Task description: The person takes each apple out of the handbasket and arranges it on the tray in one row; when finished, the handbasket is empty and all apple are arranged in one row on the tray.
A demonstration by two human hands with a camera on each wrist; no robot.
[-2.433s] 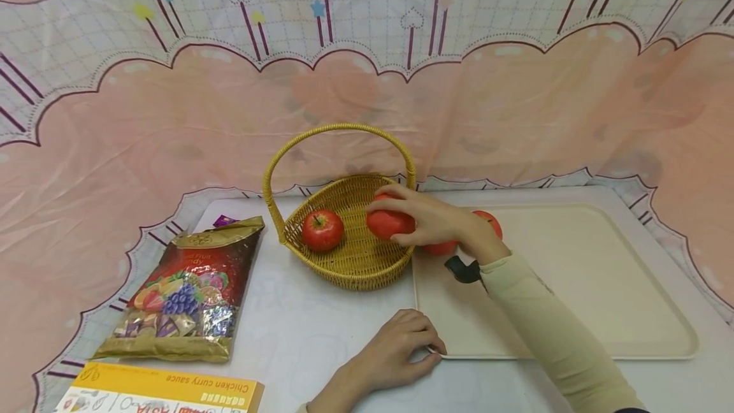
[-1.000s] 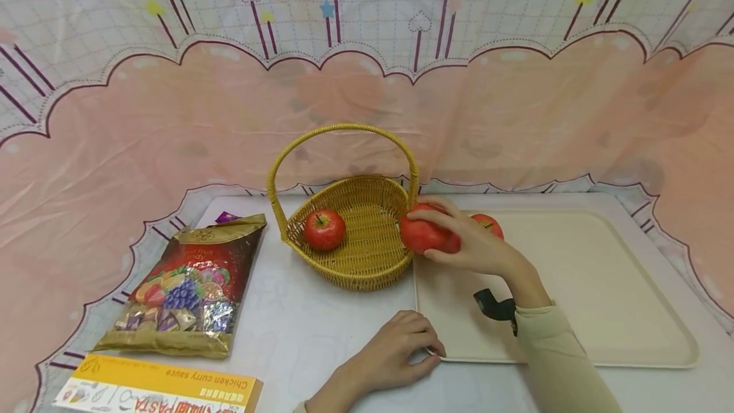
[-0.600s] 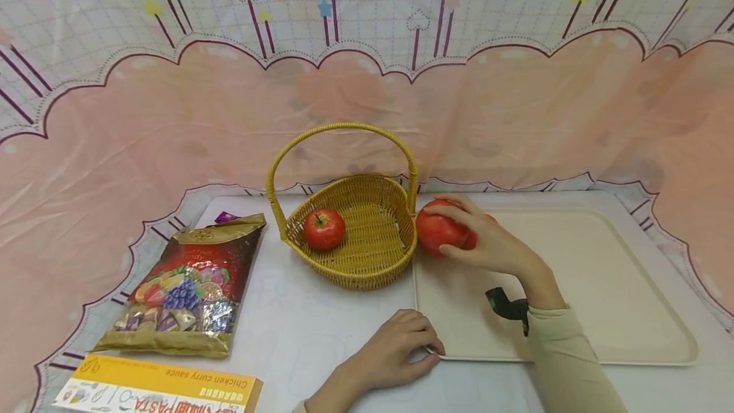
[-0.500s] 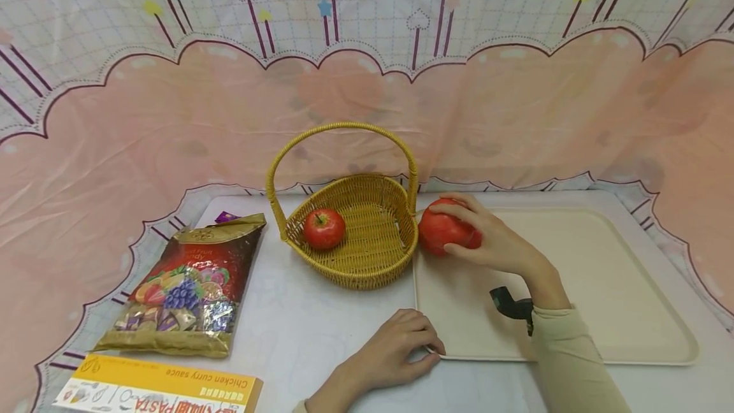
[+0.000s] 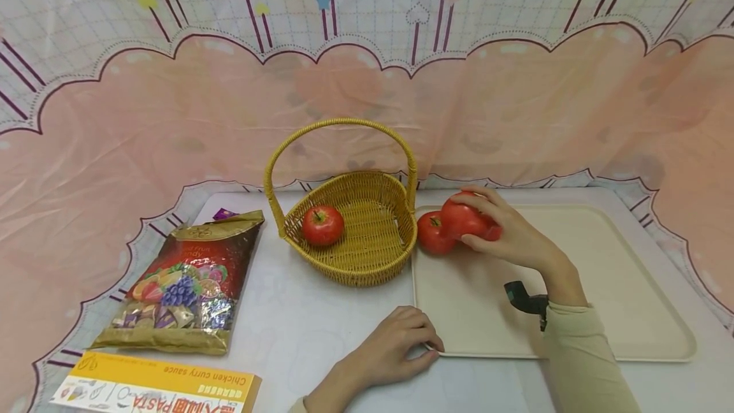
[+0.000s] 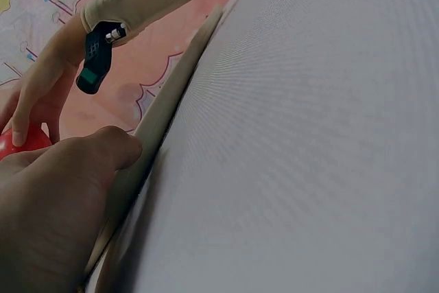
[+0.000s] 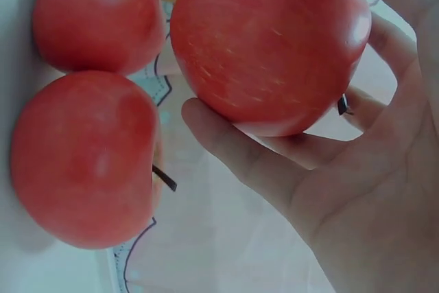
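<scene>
My right hand grips a red apple between thumb and fingers above the beige tray's left part. In the right wrist view, that gripped apple is held off the surface, beside two other apples, one with a dark stem. The head view shows one of those apples at the tray's back left corner; the other is mostly behind the held one. My left hand rests at the tray's front left corner, fingers bent over the rim, as the left wrist view also shows the hand beside it.
A yellow wicker basket with an arched handle stands left of the tray, with one apple inside. Further left lie a candy bag and, in front of it, a yellow and white pasta box. A patterned cloth hangs behind.
My right hand has carried the apple from over the basket rightward to above the tray, uncovering the apple at the tray's corner. My left hand has stayed at the rim.
</scene>
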